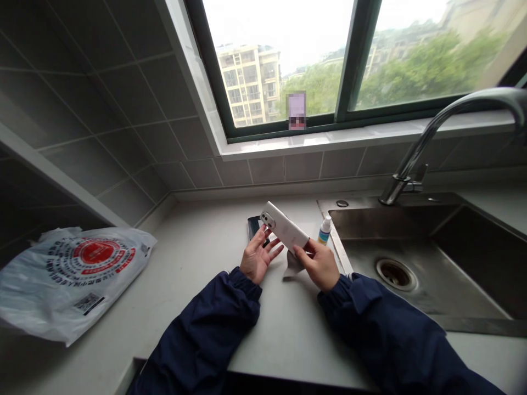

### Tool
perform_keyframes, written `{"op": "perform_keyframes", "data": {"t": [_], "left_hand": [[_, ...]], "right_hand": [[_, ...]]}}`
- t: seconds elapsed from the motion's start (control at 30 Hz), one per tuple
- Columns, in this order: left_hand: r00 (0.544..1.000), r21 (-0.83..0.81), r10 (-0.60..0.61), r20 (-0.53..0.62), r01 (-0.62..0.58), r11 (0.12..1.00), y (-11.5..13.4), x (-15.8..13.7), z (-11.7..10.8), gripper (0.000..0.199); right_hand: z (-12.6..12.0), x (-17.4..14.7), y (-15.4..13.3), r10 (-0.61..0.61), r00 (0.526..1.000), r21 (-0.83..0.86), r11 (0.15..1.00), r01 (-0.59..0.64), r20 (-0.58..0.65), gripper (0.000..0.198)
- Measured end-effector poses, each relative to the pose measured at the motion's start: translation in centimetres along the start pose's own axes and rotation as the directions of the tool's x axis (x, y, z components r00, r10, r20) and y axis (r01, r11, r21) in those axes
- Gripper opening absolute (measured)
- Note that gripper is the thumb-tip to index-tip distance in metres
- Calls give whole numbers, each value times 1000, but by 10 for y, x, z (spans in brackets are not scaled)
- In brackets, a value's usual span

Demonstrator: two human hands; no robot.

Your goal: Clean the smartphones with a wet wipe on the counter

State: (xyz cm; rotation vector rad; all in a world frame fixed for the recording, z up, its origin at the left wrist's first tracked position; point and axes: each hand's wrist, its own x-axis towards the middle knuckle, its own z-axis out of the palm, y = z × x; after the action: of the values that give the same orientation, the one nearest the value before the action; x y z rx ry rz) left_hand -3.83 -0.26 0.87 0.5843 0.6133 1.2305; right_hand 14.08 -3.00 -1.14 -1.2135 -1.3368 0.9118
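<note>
A white smartphone (pixel 285 226) is tilted above the counter, its back with the camera bump facing me. My right hand (pixel 321 263) grips its lower right end. A grey cloth (pixel 293 265) hangs below that hand, and its upper part is hidden by the fingers. My left hand (pixel 260 258) is palm up with fingers spread beside the phone's camera end; I cannot tell whether a fingertip touches it. Partly hidden behind the left hand and phone, a dark-screened device (pixel 254 226) lies on the counter. A small spray bottle (pixel 324 230) with a white cap stands right of the phone.
On the right is a steel sink (pixel 444 274) with a curved chrome faucet (pixel 415 148) at its back. A white plastic bag (pixel 78 274) with red and black print lies at the left of the pale counter (pixel 197 241). A window sill (pixel 321 137) runs behind.
</note>
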Motion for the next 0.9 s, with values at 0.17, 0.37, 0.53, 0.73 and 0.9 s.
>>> {"op": "perform_keyframes", "data": {"t": [0.17,0.37,0.53,0.73,0.9], "left_hand": [[1000,35,26,-4,-26,999,2,1,-1,42],[996,16,-15,-90,17,1000,-1,7,-2,38],[996,-32,-68,-61,66,997,-7,6,0,64],[993,-109,-60,104,71,992,-10,2,4,76],[983,-154,-112,144,134,979,-9,-2,5,85]], "right_hand": [[4,6,6,231,971,324,916,-236,55,57],[10,2,1,397,892,520,727,-449,215,52],[13,-4,-8,417,832,577,600,-554,366,45],[15,-7,-13,410,780,580,522,-625,472,35],[16,-9,-15,419,750,566,492,-662,513,32]]}}
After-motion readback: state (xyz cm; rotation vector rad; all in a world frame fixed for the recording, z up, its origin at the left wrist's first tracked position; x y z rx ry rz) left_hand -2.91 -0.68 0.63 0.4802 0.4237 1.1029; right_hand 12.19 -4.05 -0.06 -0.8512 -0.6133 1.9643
